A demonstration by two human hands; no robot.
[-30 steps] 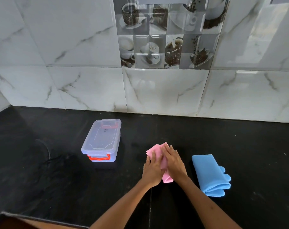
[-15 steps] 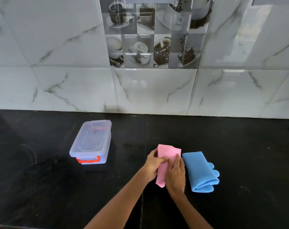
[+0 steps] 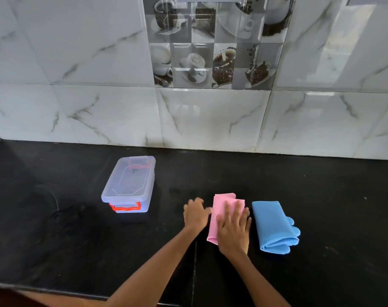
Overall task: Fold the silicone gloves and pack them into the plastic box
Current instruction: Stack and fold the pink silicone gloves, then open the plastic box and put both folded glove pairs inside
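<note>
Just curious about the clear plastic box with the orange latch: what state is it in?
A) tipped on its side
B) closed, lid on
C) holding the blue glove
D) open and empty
B: the clear plastic box stands upright with its lid on; the folded blue silicone glove lies on the black counter.

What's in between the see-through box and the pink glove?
Only the left hand, resting on the black counter right beside the pink glove. From the box to that hand the counter is bare, as the head view shows.

Box (image 3: 128, 185) left on counter (image 3: 55, 251), lid on; one folded glove (image 3: 222, 207) under right hand (image 3: 233, 231), left hand (image 3: 195, 213) beside it, other glove (image 3: 272, 227) right.
</note>
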